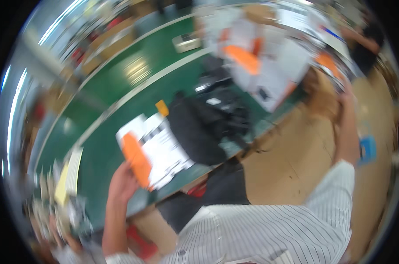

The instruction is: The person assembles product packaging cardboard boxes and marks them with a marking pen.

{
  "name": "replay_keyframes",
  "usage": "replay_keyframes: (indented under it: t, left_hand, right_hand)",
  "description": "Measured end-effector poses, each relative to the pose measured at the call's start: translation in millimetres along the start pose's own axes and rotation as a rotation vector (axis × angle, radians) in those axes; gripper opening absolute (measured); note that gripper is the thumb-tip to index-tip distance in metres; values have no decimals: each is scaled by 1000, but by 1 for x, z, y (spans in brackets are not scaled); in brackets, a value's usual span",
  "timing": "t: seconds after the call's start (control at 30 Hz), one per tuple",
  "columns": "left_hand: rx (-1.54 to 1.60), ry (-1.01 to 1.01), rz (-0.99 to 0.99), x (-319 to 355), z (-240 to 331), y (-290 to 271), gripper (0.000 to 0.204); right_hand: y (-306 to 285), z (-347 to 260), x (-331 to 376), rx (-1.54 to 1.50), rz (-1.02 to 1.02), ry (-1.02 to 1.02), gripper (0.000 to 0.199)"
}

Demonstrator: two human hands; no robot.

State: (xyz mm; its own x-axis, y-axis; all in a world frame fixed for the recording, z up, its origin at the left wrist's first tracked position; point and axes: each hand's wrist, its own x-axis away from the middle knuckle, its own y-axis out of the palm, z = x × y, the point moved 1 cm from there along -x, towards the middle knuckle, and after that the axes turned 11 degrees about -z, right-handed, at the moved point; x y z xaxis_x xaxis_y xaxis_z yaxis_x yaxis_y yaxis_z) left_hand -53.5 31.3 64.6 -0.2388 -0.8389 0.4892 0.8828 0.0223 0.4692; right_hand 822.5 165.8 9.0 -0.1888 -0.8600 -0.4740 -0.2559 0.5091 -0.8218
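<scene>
Green table [102,154]; left hand [123,180] at orange paper [137,159]; right hand [347,96] blurred

Bag [193,127] on table [107,158], between sheets [164,149] left and paper pile [274,72] right

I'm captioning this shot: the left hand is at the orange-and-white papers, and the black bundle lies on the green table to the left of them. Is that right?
No: the head view shows the black bundle to the right of the orange-and-white papers on the green table. The left hand is indeed at the papers.
</scene>
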Motion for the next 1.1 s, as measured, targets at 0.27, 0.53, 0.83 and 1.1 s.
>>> replay_keyframes:
  t: [0.27,0.53,0.83,1.1]
  left_hand:
    - [-191,171,197,-22,-16,-14,34]
    - [-247,404,379,55,-3,-67,36]
    - [-152,519,463,114,29,-196,36]
    - [-190,499,426,65,67,-199,34]
  right_hand:
    - [26,103,-62,-65,-386,149,82]
    - [70,-39,-61,-1622,-186,1424,63]
    - [38,97,-74,-1541,-452,882,68]
    - [34,31,-58,-1614,-275,1122,60]
